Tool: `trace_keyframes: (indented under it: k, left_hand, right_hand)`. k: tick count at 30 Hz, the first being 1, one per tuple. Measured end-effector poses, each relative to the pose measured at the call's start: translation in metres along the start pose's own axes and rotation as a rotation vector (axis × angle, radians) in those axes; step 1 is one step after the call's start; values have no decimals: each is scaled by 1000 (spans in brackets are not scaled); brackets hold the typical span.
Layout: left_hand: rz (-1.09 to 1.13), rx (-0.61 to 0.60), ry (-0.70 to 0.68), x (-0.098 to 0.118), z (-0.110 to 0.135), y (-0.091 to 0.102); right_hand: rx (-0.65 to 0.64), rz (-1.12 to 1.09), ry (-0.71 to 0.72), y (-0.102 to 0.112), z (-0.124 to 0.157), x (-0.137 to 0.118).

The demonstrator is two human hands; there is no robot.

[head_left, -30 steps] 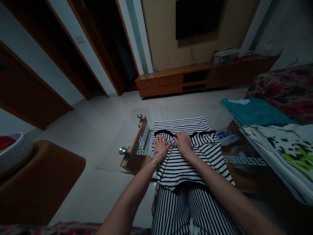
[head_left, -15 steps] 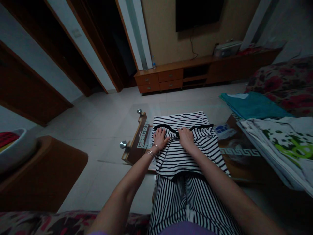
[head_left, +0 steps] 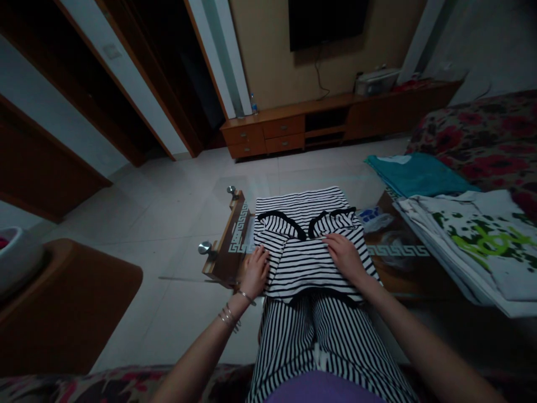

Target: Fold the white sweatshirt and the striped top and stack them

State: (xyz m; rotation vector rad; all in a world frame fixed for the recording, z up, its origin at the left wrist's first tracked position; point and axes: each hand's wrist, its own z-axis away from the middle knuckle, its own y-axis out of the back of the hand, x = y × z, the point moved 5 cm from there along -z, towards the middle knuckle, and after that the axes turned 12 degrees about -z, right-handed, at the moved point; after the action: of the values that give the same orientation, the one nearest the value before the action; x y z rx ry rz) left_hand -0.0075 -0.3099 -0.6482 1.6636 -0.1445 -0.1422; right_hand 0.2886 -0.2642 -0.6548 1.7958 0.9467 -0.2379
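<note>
A black-and-white striped top with black-trimmed straps lies spread on a glass coffee table, its hem nearest me. My left hand rests flat on the top's left edge, near the table's wooden side rail. My right hand lies flat on the stripes below the right strap, its fingers pointing left. Neither hand grips the cloth. Striped trousers cover my lap just below the hem.
To the right, a folded teal cloth and a white printed cloth lie beside the table, on a floral sofa. A wooden TV cabinet stands ahead on the tiled floor. A white bowl sits on a brown surface at left.
Both hands have slid from the neckline toward me and moved apart, uncovering the black-trimmed neckline. The view has also shifted slightly.
</note>
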Motion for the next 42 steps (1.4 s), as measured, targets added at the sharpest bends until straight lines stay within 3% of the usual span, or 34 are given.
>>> trace_keyframes:
  k: [5,10,13,17,21,28,32,42]
  left_hand:
    - [11,14,162,4,-48,9]
    - [-75,29,186,32,-108,6]
    - [-131,-40,149,43,-121,-11]
    - [-207,-22,108,42,-127,-27]
    - [-218,-25,76,33,-148,-32]
    - [-207,-62,55,23,-198,-37]
    - [-190,-37,37,21,-203,-39]
    - [-99,-47,44,21,-185,-33]
  right_hand:
    - [87,118,-108,25,10,41]
    - [73,193,-123,30,-25,48]
    - [-10,235,-127,17,-49,47]
    - [-155,279,-97,-16,-60,45]
    - [-143,323,-103,-34,-67,52]
    - [-106,323,-158,-38,-103,68]
    - [-94,332,-163,-39,-108,70]
    - [-118,371,-174,-44,-95,67]
